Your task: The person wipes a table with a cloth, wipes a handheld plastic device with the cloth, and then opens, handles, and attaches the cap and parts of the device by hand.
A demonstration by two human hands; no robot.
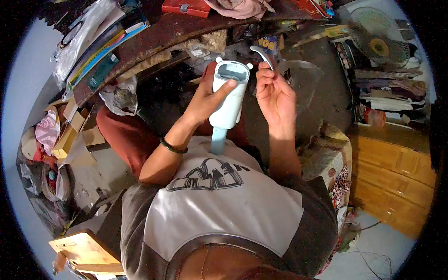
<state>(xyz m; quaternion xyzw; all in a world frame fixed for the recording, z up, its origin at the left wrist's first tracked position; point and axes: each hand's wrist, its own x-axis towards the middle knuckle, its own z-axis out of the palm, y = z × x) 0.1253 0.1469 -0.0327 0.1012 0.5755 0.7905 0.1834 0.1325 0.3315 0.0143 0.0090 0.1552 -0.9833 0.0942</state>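
My left hand is wrapped round a pale blue plastic body with two small round ears at its top. Its upper end is an open cavity, and my left thumb rests over the front near the rim. A narrower blue stem extends below it, towards my shirt. To the right, my right hand pinches a curved pale blue plastic strip between thumb and fingers. The strip stands up from my fingertips, apart from the body. What kind of item these parts belong to, I cannot tell.
Ahead is a dark tabletop with a red box and a pink cloth. Stacked books lean at its left. A fan and wooden drawers stand right. Boxes and bags sit left.
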